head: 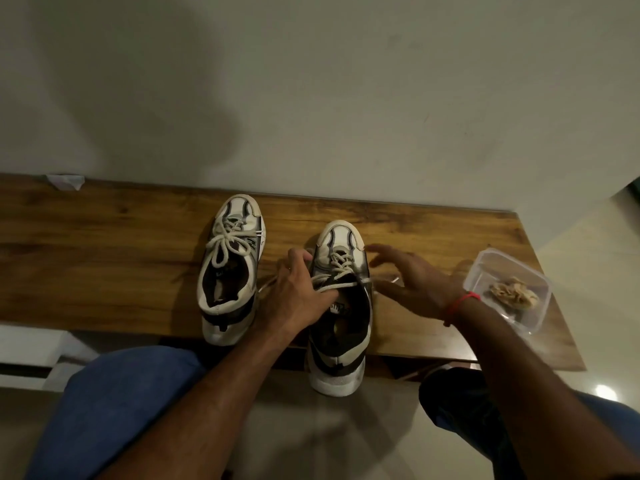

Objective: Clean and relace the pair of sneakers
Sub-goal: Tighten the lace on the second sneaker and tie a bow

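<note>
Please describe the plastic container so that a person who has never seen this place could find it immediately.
Look at the long wooden bench against the wall, where two sneakers stand. Near its right end, beyond the right hand, sits a clear plastic container. It is the only see-through thing there, without a lid, and it holds a crumpled beige cloth.

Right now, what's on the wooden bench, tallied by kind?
Sneakers: 2, the tied sneaker and the sneaker with loose laces that the left hand grips
Clear plastic container: 1, holding a crumpled cloth
Cloth: 1
White scrap at the wall: 1
Total: 5
</note>
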